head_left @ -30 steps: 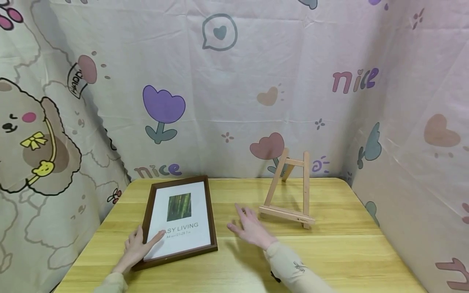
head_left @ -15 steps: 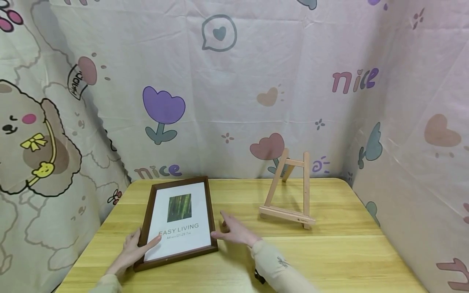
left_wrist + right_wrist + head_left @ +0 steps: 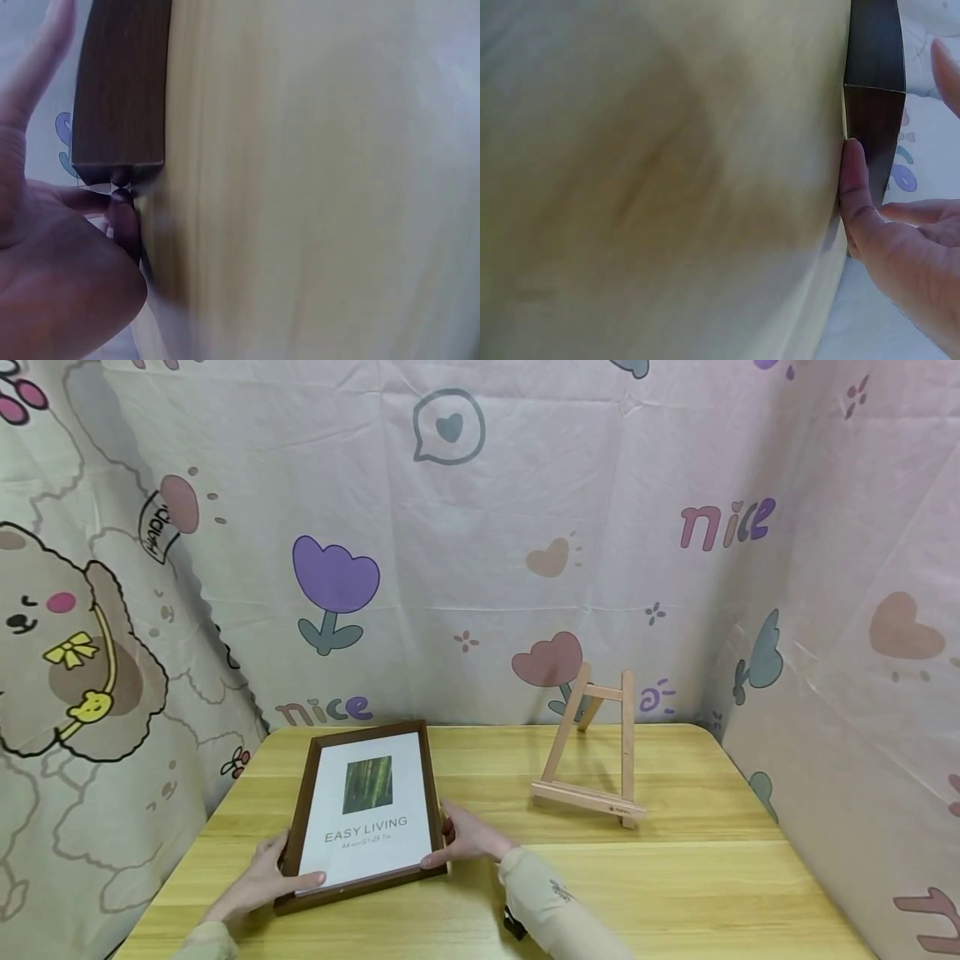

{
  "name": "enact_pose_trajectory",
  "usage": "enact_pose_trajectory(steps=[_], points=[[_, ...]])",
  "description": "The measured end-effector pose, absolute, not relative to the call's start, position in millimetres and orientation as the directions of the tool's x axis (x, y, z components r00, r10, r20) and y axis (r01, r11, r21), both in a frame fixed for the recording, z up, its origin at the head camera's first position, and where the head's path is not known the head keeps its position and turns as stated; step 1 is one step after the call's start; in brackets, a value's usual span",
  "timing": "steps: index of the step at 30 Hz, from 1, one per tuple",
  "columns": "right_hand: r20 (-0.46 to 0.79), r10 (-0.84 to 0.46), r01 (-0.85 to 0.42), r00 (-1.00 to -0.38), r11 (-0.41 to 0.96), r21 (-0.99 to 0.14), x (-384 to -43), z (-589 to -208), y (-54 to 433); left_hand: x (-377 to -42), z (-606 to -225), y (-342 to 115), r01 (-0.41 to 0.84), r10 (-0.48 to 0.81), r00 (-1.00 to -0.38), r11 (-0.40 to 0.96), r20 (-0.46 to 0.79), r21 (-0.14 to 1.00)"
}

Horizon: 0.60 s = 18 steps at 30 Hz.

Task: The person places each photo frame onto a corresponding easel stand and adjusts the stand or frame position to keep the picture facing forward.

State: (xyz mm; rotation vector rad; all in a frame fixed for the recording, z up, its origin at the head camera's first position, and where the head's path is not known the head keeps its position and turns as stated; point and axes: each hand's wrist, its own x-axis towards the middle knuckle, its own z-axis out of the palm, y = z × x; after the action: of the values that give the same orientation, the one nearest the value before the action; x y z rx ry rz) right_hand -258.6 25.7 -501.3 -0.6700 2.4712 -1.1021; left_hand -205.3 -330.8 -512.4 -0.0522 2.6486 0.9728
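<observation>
A brown picture frame (image 3: 369,810) lies face up at the left of the wooden table, its white insert bearing a small green forest picture and the words EASY LIVING. My left hand (image 3: 258,878) grips its near left side, thumb reaching over the face and fingers along the outer edge. At the opposite side, near the lower right corner, my right hand (image 3: 472,837) holds the frame, thumb over the border. In the right wrist view, the fingers (image 3: 857,180) lie against the dark side of the frame. The left fingertips (image 3: 124,221) are partly hidden beside the frame's end.
A small light-wood easel (image 3: 588,795) stands at the right rear of the table (image 3: 675,885). Printed cloth (image 3: 465,527) hangs behind the table and along both sides.
My right hand has moved left from the table between frame and easel to the frame's right edge. My left hand has slid slightly nearer along its side; its thumb no longer covers the lettering.
</observation>
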Motion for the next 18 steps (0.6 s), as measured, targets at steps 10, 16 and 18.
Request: enact_pose_trajectory(steps=[10, 16, 18], points=[[-0.153, -0.559, -0.317, -0.815, 0.650, -0.690, -260.3, -503.0, 22.9, -203.2, -510.8, -333.1, -0.104, 0.138, -0.943, 0.743, -0.303, 0.661], [-0.182, -0.537, -0.286, -0.823, 0.670, -0.685, -260.8, -503.8, 23.9, -201.3, -508.7, -334.1, -0.113, 0.172, -0.928, 0.718, -0.332, 0.687], [-0.185, -0.536, -0.280, -0.824, 0.669, -0.689, -261.5, -504.9, 24.3, -200.8, -508.0, -334.5, -0.118, 0.180, -0.922, 0.713, -0.343, 0.692]])
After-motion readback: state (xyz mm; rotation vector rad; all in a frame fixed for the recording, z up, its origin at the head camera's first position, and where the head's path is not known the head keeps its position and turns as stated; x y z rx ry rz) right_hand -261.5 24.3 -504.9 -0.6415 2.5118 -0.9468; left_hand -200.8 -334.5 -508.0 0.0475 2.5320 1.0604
